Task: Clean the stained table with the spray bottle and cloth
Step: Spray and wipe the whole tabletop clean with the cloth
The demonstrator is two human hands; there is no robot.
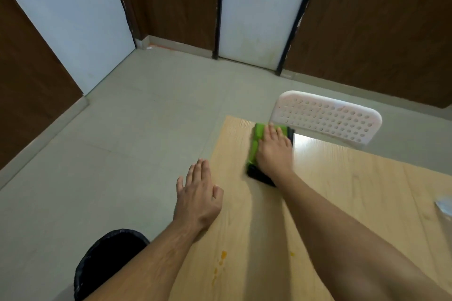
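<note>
the right hand (273,151) lay flat with straight fingers pressing the green cloth (257,146) onto the table (342,190), right of centre in the frame, close to the table's far edge. the left hand (199,194) rested open at the table's left edge, holding nothing. orange stains (221,260) sat near the lower edge. a white chair (327,117) stood just beyond the far edge; a black bin (105,259) stood at lower left, with open floor (146,117) to the left.

No readable text, labels, brands or numbers anywhere.
</note>
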